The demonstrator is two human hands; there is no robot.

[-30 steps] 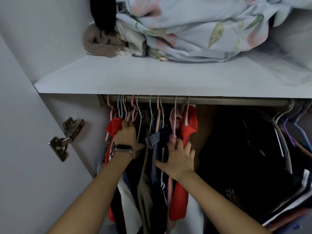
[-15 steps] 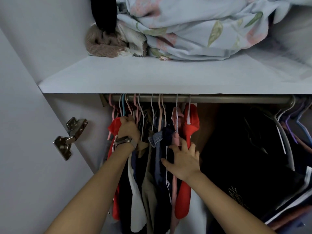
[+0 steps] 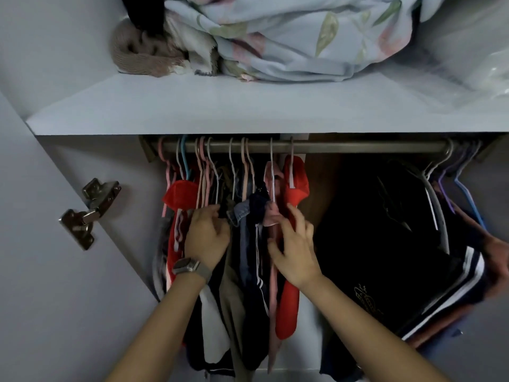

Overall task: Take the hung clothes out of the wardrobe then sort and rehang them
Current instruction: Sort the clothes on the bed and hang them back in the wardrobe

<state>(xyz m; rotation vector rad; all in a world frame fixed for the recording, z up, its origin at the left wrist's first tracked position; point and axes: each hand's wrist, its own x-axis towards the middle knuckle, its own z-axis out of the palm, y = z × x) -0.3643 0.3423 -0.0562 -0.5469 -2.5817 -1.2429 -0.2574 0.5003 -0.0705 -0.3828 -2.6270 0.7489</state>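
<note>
Both forearms are reaching up into the hung clothes [image 3: 248, 244], which are crowding the left end of the rail [image 3: 303, 146]. Left hand [image 3: 206, 238], watch [image 3: 188, 267] on its wrist, is curling into the garments; what it grips cannot be told. Right hand [image 3: 296, 252] is lying open, fingers spread against a red garment [image 3: 289, 307]. Dark clothes [image 3: 385, 244] at right are blurring together.

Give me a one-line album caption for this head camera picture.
Both hands, left and right, reach into clothes hanging on the wardrobe rail, below a shelf.
</note>
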